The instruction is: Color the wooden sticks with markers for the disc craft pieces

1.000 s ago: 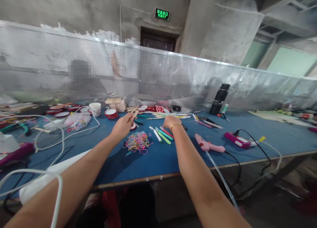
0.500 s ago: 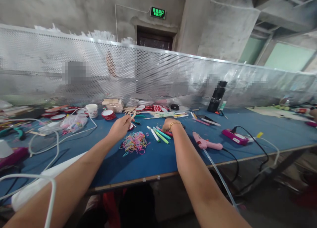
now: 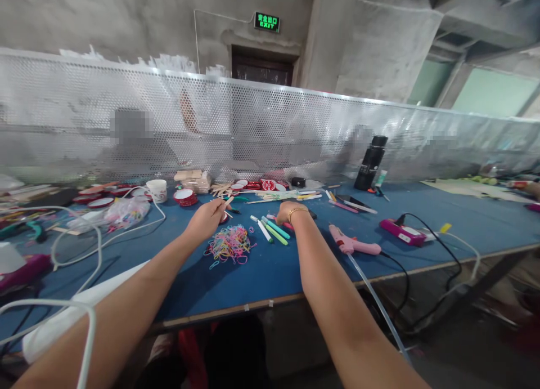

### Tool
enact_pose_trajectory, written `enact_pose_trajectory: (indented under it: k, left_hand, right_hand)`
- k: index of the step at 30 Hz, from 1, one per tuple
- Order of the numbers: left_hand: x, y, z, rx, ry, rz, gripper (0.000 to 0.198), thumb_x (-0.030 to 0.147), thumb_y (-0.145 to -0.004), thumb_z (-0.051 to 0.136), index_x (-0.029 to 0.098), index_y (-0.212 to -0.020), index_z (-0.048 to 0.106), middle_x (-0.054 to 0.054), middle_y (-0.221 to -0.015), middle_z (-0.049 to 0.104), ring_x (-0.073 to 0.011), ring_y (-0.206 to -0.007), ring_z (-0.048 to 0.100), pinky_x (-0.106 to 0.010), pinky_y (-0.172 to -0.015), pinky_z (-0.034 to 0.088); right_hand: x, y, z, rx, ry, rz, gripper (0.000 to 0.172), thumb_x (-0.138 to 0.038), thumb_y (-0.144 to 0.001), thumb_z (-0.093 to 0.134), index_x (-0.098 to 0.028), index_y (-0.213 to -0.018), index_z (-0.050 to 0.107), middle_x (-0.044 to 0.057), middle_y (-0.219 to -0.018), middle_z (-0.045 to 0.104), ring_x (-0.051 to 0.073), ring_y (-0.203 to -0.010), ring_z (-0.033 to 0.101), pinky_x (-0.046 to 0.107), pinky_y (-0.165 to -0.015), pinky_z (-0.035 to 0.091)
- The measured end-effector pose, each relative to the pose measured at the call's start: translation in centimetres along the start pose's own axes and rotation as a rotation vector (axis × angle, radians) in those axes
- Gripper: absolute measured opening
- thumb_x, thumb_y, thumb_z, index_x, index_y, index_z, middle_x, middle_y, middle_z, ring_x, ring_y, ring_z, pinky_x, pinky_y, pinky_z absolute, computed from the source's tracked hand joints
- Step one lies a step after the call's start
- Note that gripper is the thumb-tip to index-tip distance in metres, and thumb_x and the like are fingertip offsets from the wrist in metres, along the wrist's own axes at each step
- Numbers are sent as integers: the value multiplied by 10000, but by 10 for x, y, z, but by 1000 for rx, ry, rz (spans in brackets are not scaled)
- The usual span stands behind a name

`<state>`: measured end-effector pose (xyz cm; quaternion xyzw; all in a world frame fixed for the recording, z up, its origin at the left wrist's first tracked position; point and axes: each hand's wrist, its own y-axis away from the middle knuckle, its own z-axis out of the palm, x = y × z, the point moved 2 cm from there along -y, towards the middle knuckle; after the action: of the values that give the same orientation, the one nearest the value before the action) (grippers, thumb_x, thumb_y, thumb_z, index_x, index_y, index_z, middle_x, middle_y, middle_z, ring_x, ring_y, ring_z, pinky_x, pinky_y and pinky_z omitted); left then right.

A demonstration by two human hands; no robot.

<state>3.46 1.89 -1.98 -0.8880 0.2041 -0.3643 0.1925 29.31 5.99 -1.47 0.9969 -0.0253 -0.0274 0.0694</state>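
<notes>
My left hand (image 3: 207, 218) is closed around thin wooden sticks (image 3: 226, 202), held just above the blue table (image 3: 270, 265). A heap of coloured rubber bands (image 3: 230, 245) lies right in front of it. My right hand (image 3: 288, 211), with a gold bracelet on the wrist, rests knuckles up on a row of coloured markers (image 3: 272, 229); its fingers curl down out of sight onto the pens. A pink glue gun (image 3: 352, 244) lies to the right of that arm.
White cables (image 3: 90, 237) loop over the table's left side beside a clear bag (image 3: 124, 211). A white cup (image 3: 158, 189), red round lids (image 3: 185, 195) and a black bottle (image 3: 371, 162) stand near the perforated metal screen (image 3: 270, 130). A magenta device (image 3: 401, 233) lies right.
My right hand has drawn slightly back toward me and settled on the markers. The left hand with the sticks has barely shifted. The view has drifted a little.
</notes>
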Motion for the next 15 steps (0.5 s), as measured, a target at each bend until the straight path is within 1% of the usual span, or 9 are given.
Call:
enact_pose_trajectory:
  k: [4, 8, 10, 12, 14, 15]
  left_hand:
    - [0, 0, 0, 5, -12, -7, 319, 379, -897, 374, 193, -903, 633, 13, -594, 542, -134, -534, 459, -249, -535, 337]
    - [0, -1, 0, 40, -20, -18, 317, 384, -883, 399, 187, -888, 647, 6, -581, 538, -141, -539, 461, -251, -545, 345]
    - [-1, -1, -1, 49, -21, -22, 311, 388, -881, 403, 189, -874, 643, 7, -575, 530, -142, -539, 461, -253, -547, 349]
    - [-3, -1, -1, 47, -17, -25, 303, 385, -886, 395, 193, -857, 628, 11, -574, 524, -139, -536, 461, -253, -548, 353]
    - [-4, -2, -1, 49, 6, -31, 280, 373, -889, 394, 195, -842, 605, 15, -577, 527, -134, -536, 466, -251, -547, 358]
    - [-4, -2, -1, 54, 33, -41, 260, 366, -887, 401, 195, -840, 591, 17, -579, 532, -132, -536, 471, -248, -546, 361]
  right_hand:
    - [1, 6, -6, -24, 26, 4, 296, -248, -616, 737, -170, -901, 720, 117, -1054, 694, 236, -932, 674, 315, -805, 507]
    - [1, 12, -12, 18, 38, 3, 403, -282, -598, 766, -169, -981, 703, 128, -1103, 675, 248, -988, 658, 312, -811, 502]
    - [4, 14, -14, 28, 37, -10, 376, -288, -589, 771, -165, -938, 705, 122, -1044, 688, 249, -962, 660, 306, -787, 499]
    - [9, 16, -15, 38, 18, -42, 303, -284, -585, 765, -159, -854, 703, 105, -945, 699, 242, -896, 667, 292, -739, 493]
    - [13, 18, -17, 61, -49, -99, 256, -272, -596, 748, -154, -814, 686, 83, -854, 696, 225, -818, 662, 274, -685, 479]
    - [14, 20, -19, 90, -120, -147, 259, -260, -610, 737, -155, -838, 674, 68, -824, 692, 207, -784, 654, 258, -662, 469]
